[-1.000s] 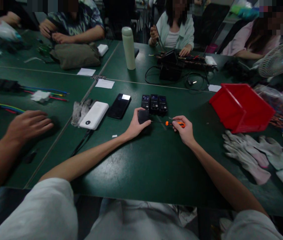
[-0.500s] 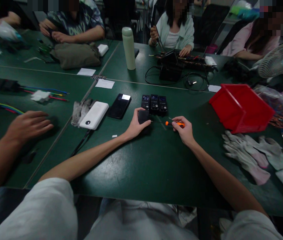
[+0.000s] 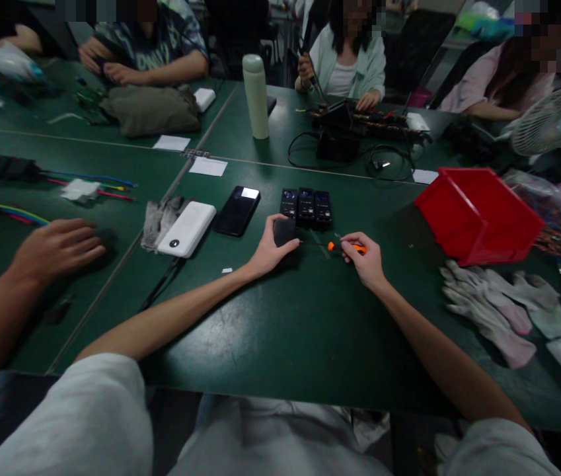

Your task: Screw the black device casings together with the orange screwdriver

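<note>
A small black box-shaped device (image 3: 285, 231) is held between the thumb and fingers of my left hand (image 3: 267, 252), just above the green table (image 3: 260, 337). My right hand (image 3: 367, 261) grips an orange-and-black screwdriver (image 3: 332, 246), whose thin shaft points left toward the black device. Whether its tip touches the device is too small to tell. Three similar black devices with little screens (image 3: 306, 208) stand side by side right behind my left hand. A black phone (image 3: 237, 210) lies left of them, beside a white power bank (image 3: 187, 229).
At the right are a red bin (image 3: 478, 215), grey work gloves (image 3: 488, 304) and a fan (image 3: 555, 119). A pale green bottle (image 3: 256, 99) stands farther back. Another person's hand (image 3: 57, 254) rests at the left, and several people sit across the table.
</note>
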Demonstrator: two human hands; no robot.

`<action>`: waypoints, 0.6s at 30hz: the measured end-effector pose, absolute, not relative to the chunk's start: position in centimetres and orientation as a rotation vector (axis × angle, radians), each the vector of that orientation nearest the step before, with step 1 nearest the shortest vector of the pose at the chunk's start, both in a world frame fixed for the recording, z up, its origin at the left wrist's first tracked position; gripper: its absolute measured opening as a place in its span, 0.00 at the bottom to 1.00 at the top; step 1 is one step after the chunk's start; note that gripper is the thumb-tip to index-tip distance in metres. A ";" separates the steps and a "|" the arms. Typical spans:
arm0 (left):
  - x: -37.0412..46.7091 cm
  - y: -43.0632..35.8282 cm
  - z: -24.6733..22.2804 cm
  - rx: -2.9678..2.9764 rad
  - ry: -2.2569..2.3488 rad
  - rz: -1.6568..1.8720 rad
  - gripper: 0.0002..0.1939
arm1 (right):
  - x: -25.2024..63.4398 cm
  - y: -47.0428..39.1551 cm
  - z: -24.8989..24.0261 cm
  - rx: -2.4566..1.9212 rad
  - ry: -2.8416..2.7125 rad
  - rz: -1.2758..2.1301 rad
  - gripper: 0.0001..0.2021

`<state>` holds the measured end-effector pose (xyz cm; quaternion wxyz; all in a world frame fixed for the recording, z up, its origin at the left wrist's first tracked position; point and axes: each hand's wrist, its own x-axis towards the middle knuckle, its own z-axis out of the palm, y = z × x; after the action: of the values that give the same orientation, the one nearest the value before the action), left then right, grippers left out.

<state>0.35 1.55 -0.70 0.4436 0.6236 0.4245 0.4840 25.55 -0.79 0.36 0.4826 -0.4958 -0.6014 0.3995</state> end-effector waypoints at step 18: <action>0.3 1.7 -0.8 1.557 1.059 1.204 0.29 | 25.5 -0.8 0.6 -1.223 -1.495 0.912 0.10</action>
<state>0.28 1.66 -0.85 0.4377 0.6264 0.4260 0.4843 25.47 -0.83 0.61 0.4819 -0.5016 -0.6134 0.3741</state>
